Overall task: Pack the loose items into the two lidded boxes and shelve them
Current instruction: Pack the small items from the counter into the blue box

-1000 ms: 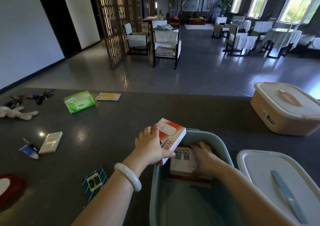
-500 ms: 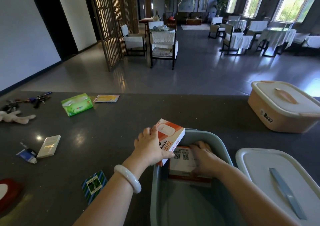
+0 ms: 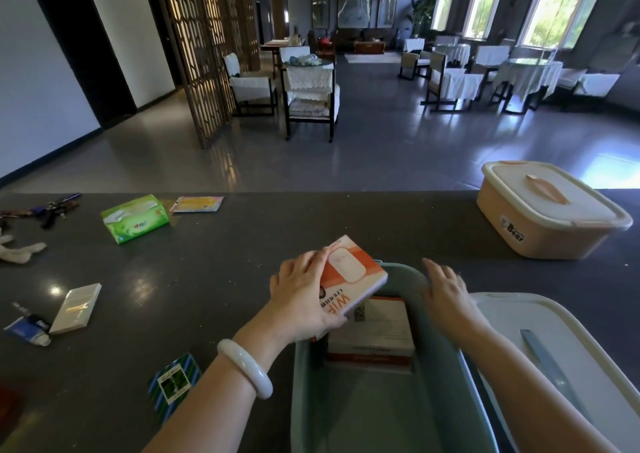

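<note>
An open grey-green box [image 3: 304, 383] stands at the near edge of the dark counter. A white and orange carton [image 3: 375, 334] lies flat inside it at the far end. My left hand [image 3: 304, 300] grips a second orange and white WiFi carton [image 3: 349, 276], tilted above the box's far left corner. My right hand [image 3: 446, 289] hovers over the box's right rim, fingers spread, holding nothing. The box's white lid [image 3: 519, 334] with a blue handle lies to the right. A closed peach box [image 3: 550, 210] sits far right.
Loose items lie on the counter [image 3: 225, 262] to the left: a green tissue pack [image 3: 135, 217], a flat yellow packet [image 3: 197, 204], keys [image 3: 52, 206], a white plush toy [image 3: 17, 250], a white slim box [image 3: 77, 307], a small tube [image 3: 27, 328], a striped card pack [image 3: 175, 385].
My right hand let go of the carton in the box and rose to the right rim. My left hand moved the WiFi carton rightward over the box.
</note>
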